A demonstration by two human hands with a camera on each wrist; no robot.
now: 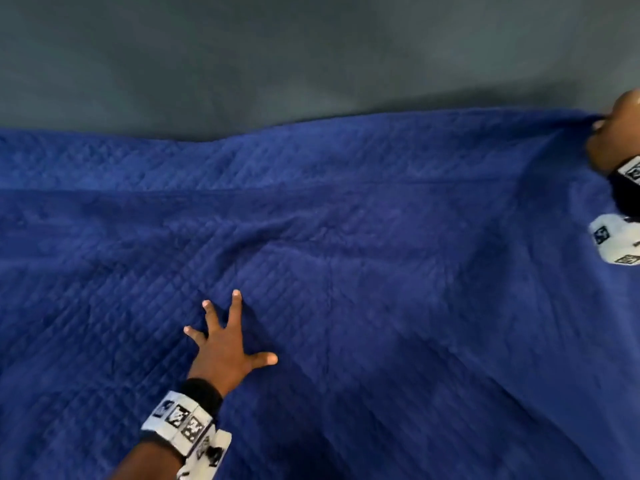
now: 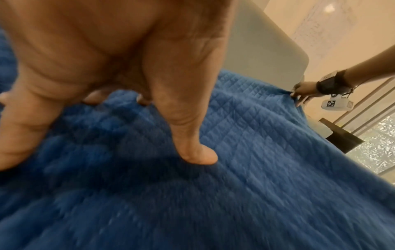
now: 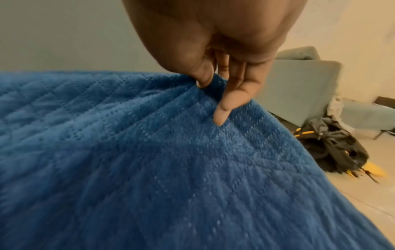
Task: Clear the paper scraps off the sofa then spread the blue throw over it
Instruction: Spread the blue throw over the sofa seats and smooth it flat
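Across the sofa (image 1: 311, 57) seat lies the blue throw (image 1: 381, 271); the left hand (image 1: 225, 351) presses it with fingers splayed flat, while the right hand (image 1: 613, 136) pinches its far corner.

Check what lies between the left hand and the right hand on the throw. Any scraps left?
Only blue throw, rumpled with a few soft folds, between the spread left hand and the right hand pinching its far edge. No paper scraps show, per the head view.

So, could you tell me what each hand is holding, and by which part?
The right hand pinches the throw at its far right edge; the left hand holds nothing, resting spread on it.
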